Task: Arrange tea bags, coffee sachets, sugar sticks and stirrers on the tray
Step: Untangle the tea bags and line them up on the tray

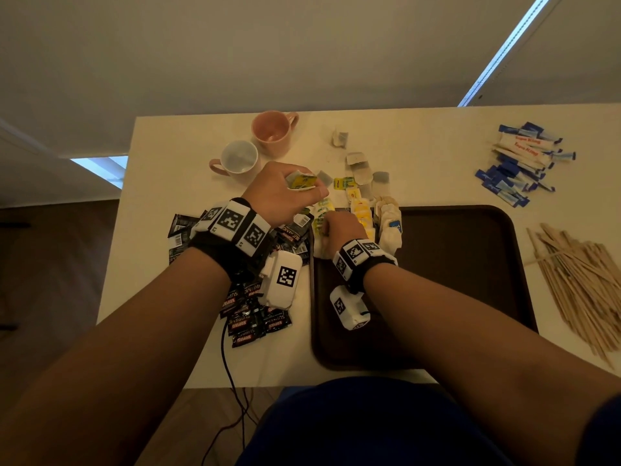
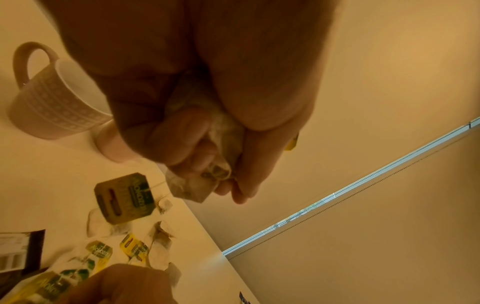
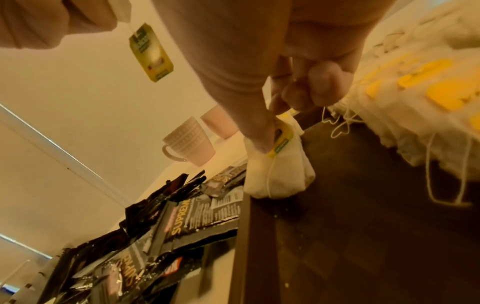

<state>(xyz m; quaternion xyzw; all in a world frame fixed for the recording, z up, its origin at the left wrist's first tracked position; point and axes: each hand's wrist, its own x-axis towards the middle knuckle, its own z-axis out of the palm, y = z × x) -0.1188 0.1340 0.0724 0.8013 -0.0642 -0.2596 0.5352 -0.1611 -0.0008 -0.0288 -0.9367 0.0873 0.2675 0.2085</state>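
My left hand (image 1: 280, 193) is raised above the surface (image 1: 168, 156) with its fingers curled round a small bunch of tea bags (image 2: 207, 164); one green-and-yellow tag (image 2: 124, 198) hangs free on its string below the fist, which I judge to be the reason for holding the bunch high, so the strings do not drag through the loose bags beneath. My right hand (image 1: 342, 230) is down at the far left corner of the dark brown tray (image 1: 470, 297), thumb and fingers pinching a single tea bag (image 3: 279, 170) by its tag end, the bag's lower end touching the tray floor just inside the rim. I read this as setting it in line with the rows of yellow-tagged and plain tea bags (image 1: 376, 220) already lying along the tray's far left part. More tea bags (image 1: 356, 169) lie scattered on the surface beyond the tray, so this step is only partly done. The black coffee sachets (image 1: 255, 314) sit heaped on the surface left of the tray, some against its left rim. The blue-and-white sugar sticks (image 1: 521, 163) lie piled well apart at far right, and the wooden stirrers (image 1: 578, 287) lie in a loose sheaf right of the tray; none of these three is on the tray. Two mugs (image 1: 255, 146) stand at the far edge, near my left hand. Risk, in my judgement: the strings tangling as bags are set side by side.
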